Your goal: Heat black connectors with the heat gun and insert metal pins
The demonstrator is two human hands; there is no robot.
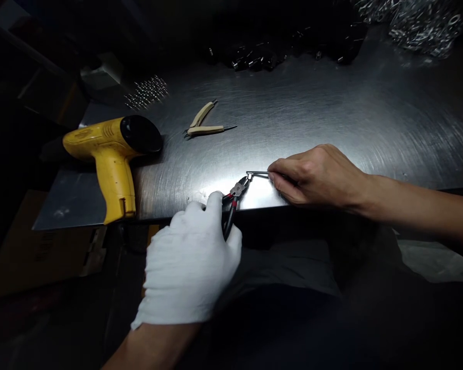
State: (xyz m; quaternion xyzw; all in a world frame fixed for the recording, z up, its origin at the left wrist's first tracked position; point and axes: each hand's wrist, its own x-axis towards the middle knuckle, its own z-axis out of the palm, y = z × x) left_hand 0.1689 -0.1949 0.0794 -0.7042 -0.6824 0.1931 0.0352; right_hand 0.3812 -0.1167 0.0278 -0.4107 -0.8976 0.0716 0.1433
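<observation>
Across the middle of the frame runs a brushed metal worktable [332,113], with a yellow heat gun [113,169] lying on its side at the left. At lower center, the white-gloved left hand [193,257] is wrapped around the handles of black-and-red pliers [237,190]; right of center, the bare right hand [320,177] pinches a thin metal rod between thumb and fingers. A heap of shiny metal parts [424,31] fills the upper right corner. Above center lie cream-handled nippers [206,129], handles spread, and at upper left a cluster of slim metal pins [146,92]. Just right of the frame's middle, the thin metal rod [259,172] reaches a small shiny metal piece [250,176] at the pliers' tips; whether they touch is too small to tell.
</observation>
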